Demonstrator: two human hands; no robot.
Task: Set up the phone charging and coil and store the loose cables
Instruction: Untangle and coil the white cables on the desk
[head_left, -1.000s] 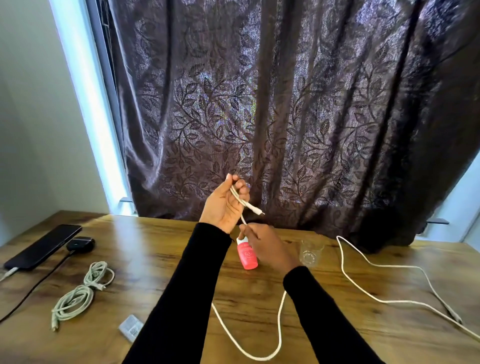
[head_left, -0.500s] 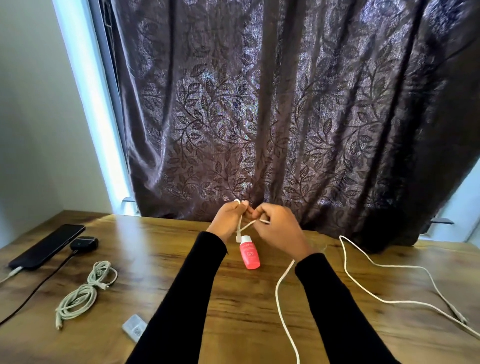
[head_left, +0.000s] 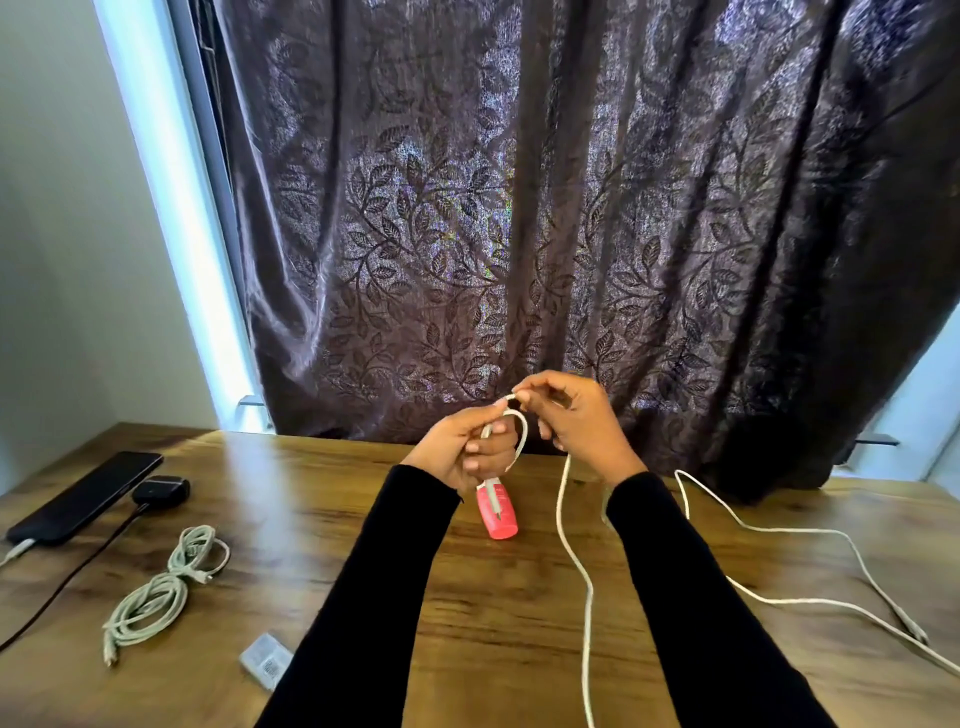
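Observation:
My left hand (head_left: 467, 447) and my right hand (head_left: 576, 421) are raised above the wooden table (head_left: 363, 571), both pinching one white cable (head_left: 571, 561). A small loop of it arcs between the hands, and its plug end hangs below my left hand. The rest trails down between my arms and off the bottom edge. A black phone (head_left: 83, 496) lies at the far left with a cable plugged into its near end. A coiled grey cable (head_left: 156, 592) rests on the left. Another loose white cable (head_left: 810, 571) snakes across the right side.
A pink bottle (head_left: 498, 512) lies on the table under my hands. A small black case (head_left: 162, 489) sits beside the phone, with a black wire (head_left: 67, 577) running toward the left edge. A small clear packet (head_left: 266, 659) lies near the front. A dark patterned curtain (head_left: 571, 208) hangs behind.
My right hand rose from the table to meet my left hand and took hold of the white cable. A loop has formed between the hands, and the cable's slack shifted right.

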